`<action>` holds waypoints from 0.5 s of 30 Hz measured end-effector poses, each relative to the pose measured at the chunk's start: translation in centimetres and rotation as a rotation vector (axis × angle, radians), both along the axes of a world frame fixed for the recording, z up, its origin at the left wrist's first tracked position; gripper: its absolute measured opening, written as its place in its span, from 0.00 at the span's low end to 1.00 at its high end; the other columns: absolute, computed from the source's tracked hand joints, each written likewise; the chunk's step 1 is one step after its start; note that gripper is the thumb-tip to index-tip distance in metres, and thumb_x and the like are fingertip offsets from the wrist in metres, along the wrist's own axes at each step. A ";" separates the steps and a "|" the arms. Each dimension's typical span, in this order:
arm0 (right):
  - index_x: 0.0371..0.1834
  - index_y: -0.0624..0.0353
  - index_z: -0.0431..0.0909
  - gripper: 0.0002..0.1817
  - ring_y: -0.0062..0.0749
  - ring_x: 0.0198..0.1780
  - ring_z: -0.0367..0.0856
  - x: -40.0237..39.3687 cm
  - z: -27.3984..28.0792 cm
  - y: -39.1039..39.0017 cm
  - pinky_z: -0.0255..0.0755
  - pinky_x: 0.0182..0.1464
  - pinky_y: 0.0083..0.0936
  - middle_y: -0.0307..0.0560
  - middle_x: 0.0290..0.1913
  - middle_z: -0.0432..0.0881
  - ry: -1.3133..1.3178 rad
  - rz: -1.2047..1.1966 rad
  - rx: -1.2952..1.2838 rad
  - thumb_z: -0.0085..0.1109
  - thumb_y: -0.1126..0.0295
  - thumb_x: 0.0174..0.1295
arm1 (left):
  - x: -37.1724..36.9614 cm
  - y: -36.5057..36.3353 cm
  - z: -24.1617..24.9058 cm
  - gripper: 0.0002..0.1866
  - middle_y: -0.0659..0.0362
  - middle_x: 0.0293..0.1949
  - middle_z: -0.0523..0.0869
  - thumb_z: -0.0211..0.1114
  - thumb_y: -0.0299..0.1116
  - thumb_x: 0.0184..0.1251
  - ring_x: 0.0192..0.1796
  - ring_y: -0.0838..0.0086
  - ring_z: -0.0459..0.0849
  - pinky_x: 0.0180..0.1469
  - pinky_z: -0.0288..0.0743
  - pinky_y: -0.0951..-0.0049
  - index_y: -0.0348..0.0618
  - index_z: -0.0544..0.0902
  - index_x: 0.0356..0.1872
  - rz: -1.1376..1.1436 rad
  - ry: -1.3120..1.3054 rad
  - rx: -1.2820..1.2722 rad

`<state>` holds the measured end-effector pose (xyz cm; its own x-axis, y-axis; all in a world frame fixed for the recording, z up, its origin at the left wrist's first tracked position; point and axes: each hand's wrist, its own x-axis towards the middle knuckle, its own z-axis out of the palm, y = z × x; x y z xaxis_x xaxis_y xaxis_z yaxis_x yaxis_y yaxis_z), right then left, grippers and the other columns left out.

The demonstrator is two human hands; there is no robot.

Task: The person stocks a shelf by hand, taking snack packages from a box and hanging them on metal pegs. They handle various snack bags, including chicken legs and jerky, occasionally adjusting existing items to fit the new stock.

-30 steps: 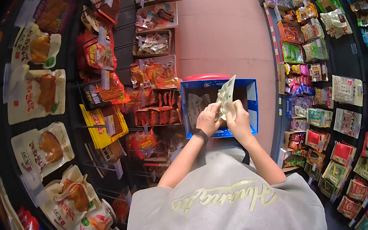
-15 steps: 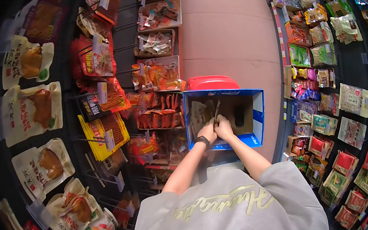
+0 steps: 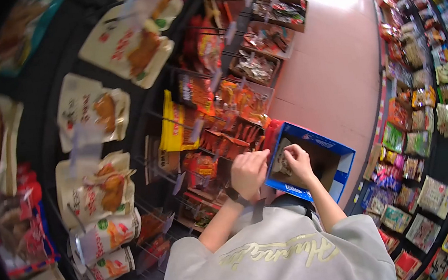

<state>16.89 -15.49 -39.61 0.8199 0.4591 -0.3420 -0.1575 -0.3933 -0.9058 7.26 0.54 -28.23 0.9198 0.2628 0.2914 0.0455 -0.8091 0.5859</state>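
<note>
My left hand (image 3: 250,174), with a dark watch (image 3: 236,196) on its wrist, is raised just outside the left side of the blue cardboard box (image 3: 342,180). Its fingers are loosely stretched to the right, somewhat blurred, and I see nothing in them. Inside the box, my right hand (image 3: 300,164) has its fingers bent against a pale packet (image 3: 280,163) at the left wall. The fingertips seem to pinch the packet, though its far part is hidden. The brown inner side of the box shows to the right of that hand.
Bagged meat snacks (image 3: 113,191) hang on hooks at the left. Yellow packets (image 3: 171,125) and open cartons of small snacks (image 3: 255,65) line the shelf nearer the box. A pink-tiled aisle (image 3: 330,53) runs ahead, and a shelf of colourful packets (image 3: 418,143) flanks it on the right.
My left hand has come out of the box, up and to the left, apart from my right hand. The view has turned toward the left shelf, so the box appears tilted and further right.
</note>
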 end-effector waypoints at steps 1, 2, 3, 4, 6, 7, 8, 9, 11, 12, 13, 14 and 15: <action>0.36 0.63 0.76 0.05 0.16 0.27 0.77 -0.2 1.8 1.3 0.72 0.31 0.16 0.39 0.25 0.78 -0.037 -0.049 0.138 0.54 0.73 0.61 | -0.8 1.6 1.1 0.13 0.57 0.36 0.83 0.60 0.26 0.53 0.38 0.64 0.80 0.42 0.71 0.64 0.43 0.81 0.42 0.064 -0.045 0.072; 0.35 0.63 0.76 0.04 0.14 0.25 0.74 -0.4 3.1 2.6 0.69 0.29 0.15 0.35 0.22 0.75 -0.071 -0.100 0.277 0.52 0.75 0.62 | -1.5 3.2 2.1 0.14 0.59 0.36 0.82 0.60 0.27 0.53 0.39 0.65 0.79 0.44 0.70 0.63 0.43 0.80 0.43 0.125 -0.091 0.144; 0.36 0.63 0.75 0.04 0.13 0.23 0.71 -0.4 3.5 3.9 0.66 0.27 0.14 0.32 0.22 0.71 -0.177 -0.079 0.310 0.51 0.77 0.62 | -2.3 4.8 3.1 0.13 0.59 0.36 0.83 0.61 0.27 0.53 0.40 0.65 0.79 0.44 0.70 0.64 0.43 0.81 0.42 0.205 -0.135 0.195; 0.36 0.64 0.75 0.04 0.13 0.24 0.72 -0.7 5.3 5.6 0.65 0.27 0.13 0.33 0.22 0.73 -0.233 -0.058 0.397 0.51 0.78 0.61 | -3.1 6.3 3.9 0.12 0.59 0.37 0.83 0.61 0.26 0.53 0.40 0.65 0.80 0.45 0.70 0.64 0.43 0.81 0.41 0.284 -0.176 0.244; 0.36 0.64 0.75 0.04 0.13 0.25 0.73 -1.3 9.4 9.1 0.64 0.27 0.13 0.35 0.23 0.74 -0.346 0.047 0.481 0.51 0.79 0.61 | -4.5 9.1 5.2 0.11 0.58 0.37 0.83 0.60 0.24 0.54 0.43 0.64 0.80 0.48 0.70 0.63 0.42 0.81 0.40 0.460 -0.286 0.270; 0.37 0.66 0.75 0.05 0.11 0.28 0.67 -1.8 11.3 10.6 0.61 0.30 0.11 0.36 0.29 0.74 -0.285 0.139 0.469 0.50 0.82 0.60 | -5.1 10.7 5.7 0.11 0.56 0.40 0.82 0.60 0.23 0.55 0.45 0.62 0.79 0.49 0.70 0.62 0.41 0.81 0.41 0.509 -0.350 0.308; 0.39 0.66 0.75 0.07 0.15 0.29 0.71 -2.0 12.3 12.6 0.66 0.32 0.13 0.39 0.30 0.77 -0.420 0.215 0.464 0.50 0.82 0.59 | -5.6 12.2 6.1 0.11 0.54 0.43 0.81 0.60 0.23 0.56 0.46 0.60 0.78 0.51 0.70 0.61 0.40 0.80 0.42 0.557 -0.413 0.344; 0.40 0.66 0.75 0.07 0.18 0.31 0.76 -2.3 14.7 14.3 0.70 0.35 0.16 0.42 0.31 0.79 -0.483 0.308 0.461 0.51 0.81 0.59 | -6.0 13.2 7.1 0.11 0.52 0.47 0.79 0.59 0.23 0.57 0.49 0.57 0.76 0.53 0.69 0.60 0.39 0.80 0.43 0.626 -0.425 0.375; 0.41 0.66 0.75 0.08 0.20 0.34 0.78 -2.9 16.6 18.2 0.73 0.38 0.19 0.43 0.32 0.80 -0.429 0.419 0.543 0.52 0.81 0.59 | -6.7 15.5 8.3 0.14 0.48 0.56 0.73 0.59 0.25 0.60 0.57 0.53 0.71 0.57 0.65 0.57 0.38 0.77 0.48 0.714 -0.473 0.394; 0.44 0.65 0.74 0.10 0.20 0.35 0.79 -3.0 17.1 20.1 0.73 0.38 0.19 0.44 0.33 0.80 -0.443 0.509 0.561 0.52 0.80 0.59 | -6.7 16.6 8.2 0.19 0.46 0.59 0.69 0.59 0.26 0.60 0.60 0.52 0.68 0.61 0.61 0.55 0.39 0.74 0.54 0.775 -0.516 0.366; 0.45 0.64 0.74 0.11 0.24 0.35 0.80 -3.4 18.0 22.1 0.74 0.36 0.20 0.45 0.34 0.81 -0.442 0.510 0.603 0.54 0.78 0.58 | -6.6 17.5 9.0 0.22 0.45 0.61 0.67 0.60 0.27 0.60 0.62 0.51 0.66 0.62 0.59 0.54 0.39 0.71 0.57 0.806 -0.570 0.369; 0.45 0.62 0.74 0.12 0.28 0.35 0.81 -3.8 18.9 24.1 0.74 0.34 0.21 0.47 0.35 0.81 -0.439 0.511 0.646 0.56 0.77 0.57 | -6.5 18.3 10.0 0.25 0.43 0.63 0.64 0.61 0.28 0.60 0.64 0.50 0.64 0.63 0.58 0.53 0.39 0.68 0.60 0.837 -0.622 0.372; 0.47 0.62 0.73 0.13 0.30 0.36 0.81 -4.0 19.9 25.9 0.74 0.36 0.23 0.48 0.36 0.81 -0.435 0.531 0.653 0.57 0.76 0.57 | -6.5 19.1 10.4 0.30 0.41 0.66 0.59 0.62 0.30 0.59 0.66 0.47 0.60 0.65 0.54 0.51 0.37 0.62 0.63 0.849 -0.619 0.369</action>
